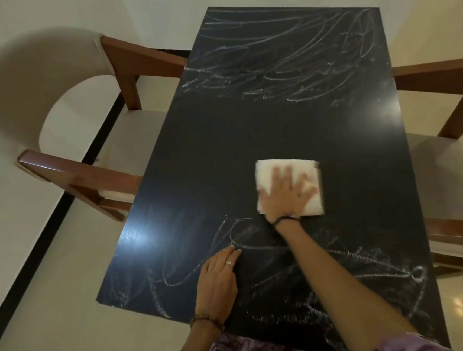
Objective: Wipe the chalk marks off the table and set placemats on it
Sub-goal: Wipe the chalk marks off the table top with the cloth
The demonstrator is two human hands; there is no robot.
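A black table (221,136) carries white chalk marks (284,60) across its far end and more chalk scribbles (333,276) across its near end. The band between them is dark and free of marks. A folded white cloth (269,171) lies flat on that band, right of centre. My right hand (286,195) presses on the cloth with fingers spread and straight, blurred by motion. My left hand (218,281) rests flat on the near part of the table, fingers straight, touching the chalk lines. No placemats are in view.
A wooden chair with a pale cushion and curved back (84,127) stands at the table's left side. Another wooden chair (450,114) stands at the right side, and part of a third (457,244) at the near right. Pale floor tiles surround the table.
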